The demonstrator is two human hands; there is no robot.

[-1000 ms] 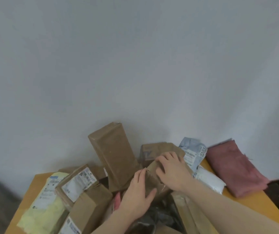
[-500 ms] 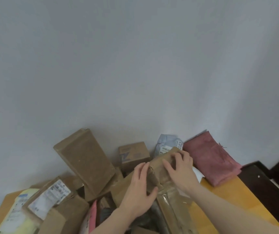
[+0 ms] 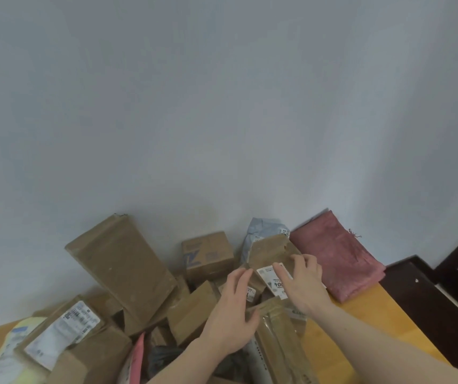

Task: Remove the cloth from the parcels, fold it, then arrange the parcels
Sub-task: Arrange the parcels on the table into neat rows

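The folded dusky-pink cloth [image 3: 335, 261] lies at the back right of the wooden table [image 3: 360, 309], against the wall. A heap of brown parcels covers the rest of the table. My right hand [image 3: 304, 284] grips a flat brown paper parcel [image 3: 269, 252] by its right side, with its fingers over its white label. The parcel is tilted up, just left of the cloth. My left hand [image 3: 232, 309] has straight fingers touching that parcel's lower left edge, and its thumb lies near a long taped parcel [image 3: 280, 342].
A tall brown box [image 3: 122, 267] leans on the wall. Beside it are a small box with blue print [image 3: 208, 253] and a grey mailer [image 3: 261, 231]. A labelled box [image 3: 64, 331], a yellow mailer [image 3: 8, 356] and a pink envelope [image 3: 136, 358] lie at the left. Dark furniture [image 3: 430, 295] stands to the right.
The brown paper parcel has moved right towards the cloth and turned up, so its white label shows. My left hand has loosened from it and its fingers are straighter.
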